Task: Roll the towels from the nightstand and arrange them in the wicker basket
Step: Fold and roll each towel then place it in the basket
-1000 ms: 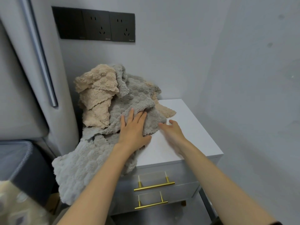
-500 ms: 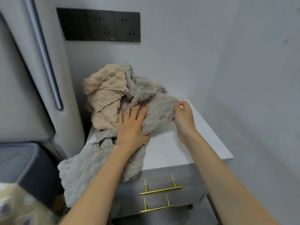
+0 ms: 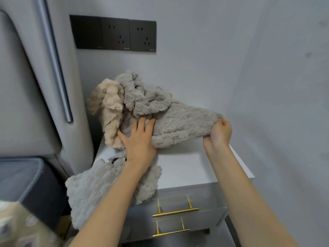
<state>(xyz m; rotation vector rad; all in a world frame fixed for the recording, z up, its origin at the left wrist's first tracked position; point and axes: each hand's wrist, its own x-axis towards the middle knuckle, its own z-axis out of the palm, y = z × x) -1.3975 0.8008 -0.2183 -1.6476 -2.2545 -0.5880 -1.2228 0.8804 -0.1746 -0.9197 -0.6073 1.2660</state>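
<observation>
A heap of fluffy towels lies on the white nightstand [image 3: 192, 168]. My right hand [image 3: 219, 131] pinches the corner of a grey towel [image 3: 183, 122] and holds it stretched out to the right, above the nightstand top. My left hand [image 3: 138, 138] presses flat, fingers spread, on the grey cloth at the middle of the heap. A beige towel [image 3: 108, 113] is bunched at the heap's left. Another grey towel [image 3: 92, 189] hangs over the nightstand's front left edge. No wicker basket is in view.
The nightstand has two drawers with gold handles [image 3: 175, 212]. A grey padded headboard [image 3: 35, 86] and a dark mattress corner [image 3: 26, 179] stand to the left. Black wall sockets [image 3: 115, 33] sit above the heap. A wall closes the right side.
My right hand took the grey towel's corner and drew it out to the right. The left hand stayed pressed on the heap.
</observation>
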